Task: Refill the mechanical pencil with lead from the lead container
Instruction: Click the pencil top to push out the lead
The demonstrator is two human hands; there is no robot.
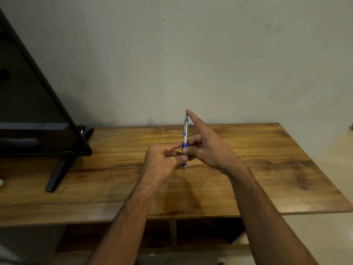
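A silver mechanical pencil [185,134] with a blue grip and blue clip stands upright above the wooden table [267,159], tip down. My left hand [162,159] pinches its blue grip between thumb and fingers. My right hand [208,144] also holds the grip with thumb and middle finger, while its forefinger stretches up and rests on the pencil's top end. A thin dark piece sticks out at the top beside that fingertip. No lead container is in view.
A black monitor [38,111] leans on its stand [57,175] at the table's left. A plain wall rises right behind the table. Open shelves [200,234] show under the tabletop's front edge.
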